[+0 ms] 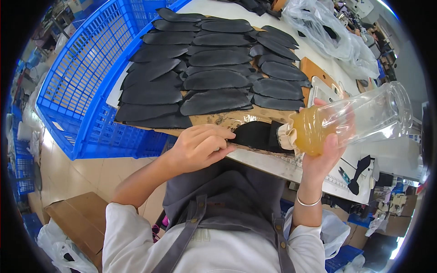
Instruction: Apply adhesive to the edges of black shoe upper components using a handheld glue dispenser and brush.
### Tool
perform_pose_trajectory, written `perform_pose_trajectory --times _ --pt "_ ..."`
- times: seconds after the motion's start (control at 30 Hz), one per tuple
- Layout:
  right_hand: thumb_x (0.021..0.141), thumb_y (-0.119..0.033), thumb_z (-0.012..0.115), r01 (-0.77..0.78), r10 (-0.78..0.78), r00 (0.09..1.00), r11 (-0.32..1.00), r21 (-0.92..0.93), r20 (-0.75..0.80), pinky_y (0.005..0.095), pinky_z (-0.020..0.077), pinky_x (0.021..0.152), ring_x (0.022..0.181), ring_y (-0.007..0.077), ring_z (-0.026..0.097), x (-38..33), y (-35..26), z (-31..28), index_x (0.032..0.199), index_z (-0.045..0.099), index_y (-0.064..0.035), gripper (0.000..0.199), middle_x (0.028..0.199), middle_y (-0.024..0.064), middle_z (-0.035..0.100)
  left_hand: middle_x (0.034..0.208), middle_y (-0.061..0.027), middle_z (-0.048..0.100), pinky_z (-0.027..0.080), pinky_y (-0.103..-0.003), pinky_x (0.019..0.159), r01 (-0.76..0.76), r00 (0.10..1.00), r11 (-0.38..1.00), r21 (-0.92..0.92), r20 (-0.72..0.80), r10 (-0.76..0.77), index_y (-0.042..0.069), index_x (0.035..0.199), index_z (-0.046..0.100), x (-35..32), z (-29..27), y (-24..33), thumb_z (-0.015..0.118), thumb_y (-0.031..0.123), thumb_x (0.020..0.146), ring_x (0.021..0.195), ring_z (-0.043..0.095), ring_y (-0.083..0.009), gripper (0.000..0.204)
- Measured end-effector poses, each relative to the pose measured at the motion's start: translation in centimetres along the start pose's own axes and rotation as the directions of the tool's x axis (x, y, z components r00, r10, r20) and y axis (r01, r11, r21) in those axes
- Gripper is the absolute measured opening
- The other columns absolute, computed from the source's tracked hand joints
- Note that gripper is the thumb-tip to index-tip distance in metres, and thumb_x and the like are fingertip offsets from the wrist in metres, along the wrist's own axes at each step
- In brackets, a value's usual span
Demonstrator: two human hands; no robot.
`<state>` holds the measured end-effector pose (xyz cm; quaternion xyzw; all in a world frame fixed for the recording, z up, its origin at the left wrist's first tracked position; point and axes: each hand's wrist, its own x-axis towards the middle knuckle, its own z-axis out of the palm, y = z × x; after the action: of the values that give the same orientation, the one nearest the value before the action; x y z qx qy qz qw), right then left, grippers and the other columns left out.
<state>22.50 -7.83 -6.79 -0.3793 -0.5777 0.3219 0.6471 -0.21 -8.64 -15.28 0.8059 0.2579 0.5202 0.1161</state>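
My right hand (pixel 324 152) grips a clear plastic bottle (pixel 355 119) tipped on its side, with yellowish liquid pooled at its cloth-wrapped mouth (pixel 287 135). The mouth presses against a black leather piece (pixel 255 135) lying on a brown board (pixel 227 119). My left hand (pixel 199 146) rests flat on the board's near edge, fingertips pinning the left end of that black piece. Several more black, leaf-shaped pieces (pixel 214 68) lie in overlapping rows across the board beyond my hands.
A large blue plastic crate (pixel 86 77) stands to the left of the white table (pixel 296 170). Clear plastic bags (pixel 327 32) lie at the far right. A cardboard box (pixel 77 218) sits on the floor at lower left. Small black scraps and scissors (pixel 355 175) lie near the table's right edge.
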Motion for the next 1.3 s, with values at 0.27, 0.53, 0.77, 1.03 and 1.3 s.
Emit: perform_pose_trajectory --times 0.27,0.53,0.77,1.03,1.3 --pt "0.083 -0.043 0.058 0.085 -0.078 0.989 0.995 -0.048 0.125 0.0434 0.0506 0.084 0.099 0.0336 0.057 -0.6 0.8 0.7 0.138 0.02 -0.0094 0.075 0.117 0.0277 0.047 0.089 -0.011 0.061 0.051 -0.03 0.059 -0.229 0.971 0.949 0.216 0.112 0.209 0.002 0.089 0.061 0.8 -0.4 -0.2 0.074 0.008 0.066 0.07 0.061 -0.0232 0.028" --pt "0.085 -0.043 0.053 -0.151 0.112 0.969 0.973 0.174 0.219 0.044 0.0503 0.082 0.099 0.0363 0.057 -0.5 2.5 2.0 0.139 0.02 -0.0114 0.071 0.12 0.0261 0.046 0.112 -0.0113 0.054 0.041 -0.039 0.087 0.293 0.94 0.956 0.016 0.176 -0.291 0.004 0.109 0.057 4.0 -0.3 1.7 0.076 0.018 0.065 0.104 0.05 -0.0303 0.05" --pt "0.085 -0.049 0.047 -0.2 0.144 0.964 0.946 0.257 0.222 0.0437 0.0499 0.081 0.098 0.037 0.057 -0.6 2.9 1.5 0.139 0.02 -0.0112 0.071 0.122 0.0243 0.044 0.12 -0.0115 0.052 0.037 -0.041 0.094 0.189 0.93 0.981 -0.047 0.33 -0.163 0.006 0.103 0.061 4.8 -0.5 -0.1 0.075 0.014 0.059 0.111 0.048 -0.0309 0.046" --pt "0.081 -0.057 0.049 0.134 -0.283 0.937 0.832 0.538 0.205 0.0438 0.0505 0.083 0.097 0.0382 0.056 0.2 -0.7 -0.1 0.142 0.01 -0.0088 0.087 0.122 0.0232 0.042 0.121 -0.0065 0.053 0.036 -0.041 0.094 0.029 0.912 0.984 0.174 0.399 -0.097 0.008 0.1 0.063 4.8 -0.8 0.1 0.076 0.025 0.061 0.114 0.047 -0.0285 0.044" --pt "0.082 -0.057 0.044 -0.008 0.049 0.986 0.969 0.246 -0.157 0.043 0.0491 0.082 0.09 0.0362 0.058 -1.6 -1.6 -4.3 0.14 0.018 -0.0076 0.081 0.119 0.0233 0.047 0.116 -0.0096 0.052 0.035 -0.04 0.092 0.094 0.926 0.98 0.177 0.346 -0.151 0.008 0.118 0.047 4.2 -1.2 1.2 0.079 0.039 0.06 0.107 0.049 -0.0284 0.072"
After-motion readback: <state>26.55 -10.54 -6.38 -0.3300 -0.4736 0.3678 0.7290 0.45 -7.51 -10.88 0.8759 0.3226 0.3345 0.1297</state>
